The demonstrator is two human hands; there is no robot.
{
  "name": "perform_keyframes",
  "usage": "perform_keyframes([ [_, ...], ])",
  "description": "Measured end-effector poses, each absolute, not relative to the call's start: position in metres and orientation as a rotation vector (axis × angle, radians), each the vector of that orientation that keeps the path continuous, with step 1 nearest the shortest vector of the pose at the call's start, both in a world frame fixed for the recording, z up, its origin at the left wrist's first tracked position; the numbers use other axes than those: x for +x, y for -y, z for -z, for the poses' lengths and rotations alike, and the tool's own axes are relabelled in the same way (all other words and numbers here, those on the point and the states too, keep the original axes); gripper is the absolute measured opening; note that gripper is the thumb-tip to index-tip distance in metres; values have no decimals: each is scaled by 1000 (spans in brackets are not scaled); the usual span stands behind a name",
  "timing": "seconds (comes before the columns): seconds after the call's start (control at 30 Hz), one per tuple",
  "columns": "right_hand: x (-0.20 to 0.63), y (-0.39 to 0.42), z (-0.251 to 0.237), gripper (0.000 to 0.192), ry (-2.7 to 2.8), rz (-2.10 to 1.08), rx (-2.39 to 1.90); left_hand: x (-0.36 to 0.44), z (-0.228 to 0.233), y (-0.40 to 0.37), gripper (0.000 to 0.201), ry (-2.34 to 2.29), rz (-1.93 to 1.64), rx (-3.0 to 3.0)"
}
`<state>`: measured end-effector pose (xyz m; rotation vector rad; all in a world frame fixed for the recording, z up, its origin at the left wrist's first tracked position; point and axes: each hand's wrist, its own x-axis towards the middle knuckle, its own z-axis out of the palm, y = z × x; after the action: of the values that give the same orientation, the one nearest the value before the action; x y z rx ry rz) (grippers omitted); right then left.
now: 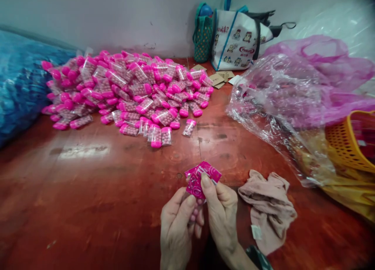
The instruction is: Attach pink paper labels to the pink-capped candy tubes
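In the head view my left hand (pixel 178 223) is closed round a small clear bottle filled with round pink beads (pixel 194 214). My right hand (pixel 221 211) pinches a shiny magenta printed label (pixel 196 184) between thumb and fingers, right at the bottle's upper end. The label overlaps that end, so I cannot tell whether it is around the bottle or only against it. More of the magenta printed film (pixel 212 171) sticks out behind the right thumb. Beyond the hands lies a large heap of similar bead-filled bottles with bright pink caps (pixel 131 86).
To the right of my hands lies a crumpled pinkish cloth (pixel 269 207). A yellow basket (pixel 342 141) and clear and pink plastic bags (pixel 278 82) fill the right side. A blue bag (pixel 26 82) is at left. A white tote (pixel 234 43) stands by the wall.
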<state>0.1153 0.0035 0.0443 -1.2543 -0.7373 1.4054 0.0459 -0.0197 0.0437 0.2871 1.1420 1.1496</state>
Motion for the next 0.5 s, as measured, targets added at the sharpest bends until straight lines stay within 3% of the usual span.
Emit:
perform_keyframes([
  [0.23, 124, -14, -32, 42, 548, -1575, -1134, 48, -36, 9, 18, -1160, -1134, 457],
  [0.5, 126, -25, -25, 26, 370, -1669, -928, 47, -23, 0, 20, -1360, -1079, 725],
])
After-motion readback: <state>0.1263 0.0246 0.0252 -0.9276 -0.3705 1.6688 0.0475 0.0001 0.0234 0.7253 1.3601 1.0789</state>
